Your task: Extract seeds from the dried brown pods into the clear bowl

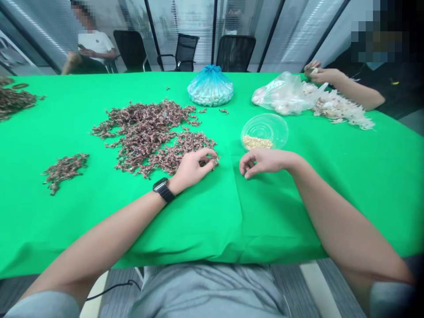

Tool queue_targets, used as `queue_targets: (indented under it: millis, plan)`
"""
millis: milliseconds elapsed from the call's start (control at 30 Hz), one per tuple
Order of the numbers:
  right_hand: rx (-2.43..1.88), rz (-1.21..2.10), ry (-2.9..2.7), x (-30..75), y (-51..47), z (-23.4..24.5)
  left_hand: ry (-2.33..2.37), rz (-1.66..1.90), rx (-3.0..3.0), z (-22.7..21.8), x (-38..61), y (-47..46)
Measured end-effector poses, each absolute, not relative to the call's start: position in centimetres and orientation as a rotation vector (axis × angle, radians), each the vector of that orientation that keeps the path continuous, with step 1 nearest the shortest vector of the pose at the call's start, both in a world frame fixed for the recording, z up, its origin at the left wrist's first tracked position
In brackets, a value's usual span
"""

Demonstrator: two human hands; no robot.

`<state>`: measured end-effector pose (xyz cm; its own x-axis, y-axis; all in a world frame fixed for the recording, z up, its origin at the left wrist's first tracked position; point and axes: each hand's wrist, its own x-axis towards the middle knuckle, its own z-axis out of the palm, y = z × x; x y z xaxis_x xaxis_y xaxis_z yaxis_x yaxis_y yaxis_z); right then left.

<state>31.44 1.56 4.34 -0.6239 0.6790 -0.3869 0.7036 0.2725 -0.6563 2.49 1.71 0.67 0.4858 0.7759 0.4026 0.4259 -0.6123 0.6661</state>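
Observation:
My left hand (195, 168), with a black watch on the wrist, rests at the near right edge of a large heap of small brown, twisted dried pieces (142, 132). Its thumb and index finger close around one small brown dried piece (217, 161). To the right, my right hand (265, 161) hovers low over the cloth with its fingers curled together. Whatever lies in those fingertips, if anything, is too small to make out. Just behind this hand stands a clear round plastic bowl (281, 128) holding small yellowish bits (256, 142).
A green cloth (198, 229) covers the table. Smaller brown heaps (66, 170) lie left. Behind stand a tied blue bag (210, 88) and a clear bag (281, 95) beside pale peelings (341, 108). A co-worker's hands (324, 75) work at right; another person sits far left.

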Motion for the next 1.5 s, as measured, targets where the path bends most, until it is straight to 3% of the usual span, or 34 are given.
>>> queue_targets:
  millis: [767,1000,1233,1500]
  plan:
    - [1.214,-1.145,2.518,31.4,1.4,3.8,0.998,0.961,2.258,0.9,2.6,1.6]
    - [1.192,-1.421,2.532,31.8,1.5,4.0,1.015,0.963,2.247,0.9,2.7,1.5]
    - [1.264,-2.000,2.449,30.9,1.1,4.0,0.988,0.981,2.250,0.9,2.6,1.5]
    - [1.420,-2.206,2.387,29.7,0.9,3.6,0.986,0.987,2.241,0.9,2.6,1.5]
